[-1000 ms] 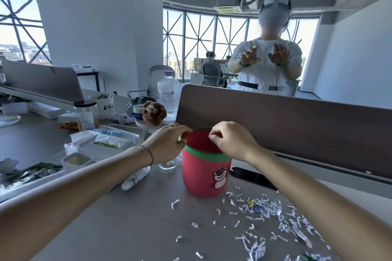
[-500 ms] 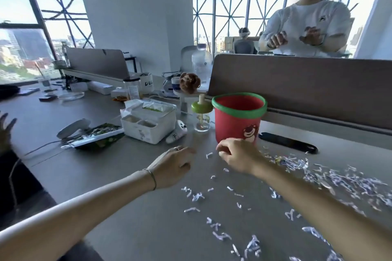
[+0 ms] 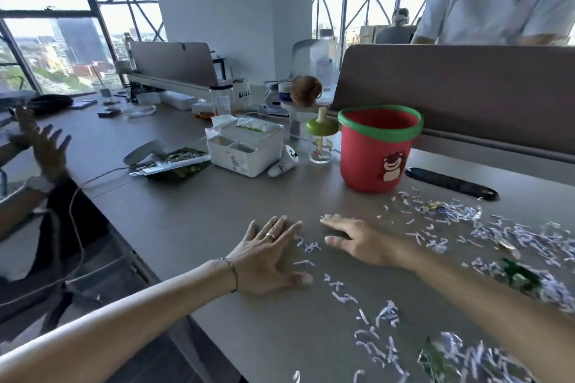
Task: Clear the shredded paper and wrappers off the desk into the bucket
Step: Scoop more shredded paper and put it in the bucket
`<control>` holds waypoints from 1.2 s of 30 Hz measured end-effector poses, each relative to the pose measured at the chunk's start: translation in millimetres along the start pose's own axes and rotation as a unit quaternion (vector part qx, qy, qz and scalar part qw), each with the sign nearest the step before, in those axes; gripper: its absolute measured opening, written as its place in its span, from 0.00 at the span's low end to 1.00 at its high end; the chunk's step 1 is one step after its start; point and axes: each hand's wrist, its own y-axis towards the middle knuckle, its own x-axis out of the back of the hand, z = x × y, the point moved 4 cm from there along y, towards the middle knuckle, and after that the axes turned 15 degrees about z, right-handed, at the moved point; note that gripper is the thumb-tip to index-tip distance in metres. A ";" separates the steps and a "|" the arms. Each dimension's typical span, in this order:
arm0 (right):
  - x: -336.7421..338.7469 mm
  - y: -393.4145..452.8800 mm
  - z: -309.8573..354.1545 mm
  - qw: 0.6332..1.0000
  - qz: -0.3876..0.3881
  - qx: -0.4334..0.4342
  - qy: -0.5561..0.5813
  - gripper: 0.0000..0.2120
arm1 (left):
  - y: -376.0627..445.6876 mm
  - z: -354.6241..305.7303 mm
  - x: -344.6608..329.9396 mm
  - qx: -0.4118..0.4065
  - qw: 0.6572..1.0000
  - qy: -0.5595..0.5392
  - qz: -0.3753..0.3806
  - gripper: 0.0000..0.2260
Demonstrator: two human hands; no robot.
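A red bucket (image 3: 370,162) with a green rim and a bear sticker stands upright on the grey desk (image 3: 193,214), by the brown divider. White shredded paper (image 3: 441,236) lies scattered across the desk's right half, with a green wrapper (image 3: 519,277) and another wrapper (image 3: 435,207) among it. My left hand (image 3: 267,255) lies flat on the desk with fingers spread, holding nothing. My right hand (image 3: 357,239) rests flat beside it, also spread and holding nothing. A few paper shreds (image 3: 306,247) lie between the two hands. Both hands are well in front of the bucket.
Left of the bucket stand a small green-lidded jar (image 3: 320,140), a white tissue box (image 3: 245,146) and a green snack packet (image 3: 174,163). A black phone (image 3: 451,183) lies to the bucket's right. A brown divider (image 3: 466,87) backs the desk. Another person's hands (image 3: 43,146) show at left.
My hands left the bucket's rim, came back toward me and flattened open on the desk. The view turned left and down.
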 end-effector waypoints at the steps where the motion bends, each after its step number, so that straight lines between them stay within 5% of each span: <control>1: -2.0 -18.3 0.7 1.000 -0.002 0.006 0.022 0.28 | 5.7 -9.3 0.4 -0.017 1.000 0.004 -0.009 0.51; 5: -0.4 -88.7 -10.1 0.997 -0.051 -0.008 0.059 0.22 | 32.5 -53.5 2.1 -0.082 0.996 0.004 -0.029 0.50; 18: -21.5 -255.4 -106.6 0.947 -0.227 -0.224 0.039 0.25 | 120.4 -206.7 3.4 -0.247 0.968 0.044 -0.013 0.49; 24: -42.1 -314.4 -132.1 0.914 -0.228 -0.335 0.026 0.37 | 149.7 -270.9 5.7 -0.317 0.947 0.051 -0.019 0.52; 27: -54.2 -332.1 -145.4 0.895 -0.194 -0.401 0.025 0.42 | 155.4 -296.2 9.1 -0.343 0.938 0.016 -0.045 0.42; 33: -52.9 -344.0 -170.6 0.864 -0.154 -0.478 0.030 0.38 | 157.4 -306.9 13.4 -0.389 0.909 -0.026 -0.149 0.10; 36: -40.9 -338.4 -189.8 0.856 -0.170 -0.487 0.032 0.39 | 153.1 -304.1 13.3 -0.411 0.897 -0.033 -0.161 0.04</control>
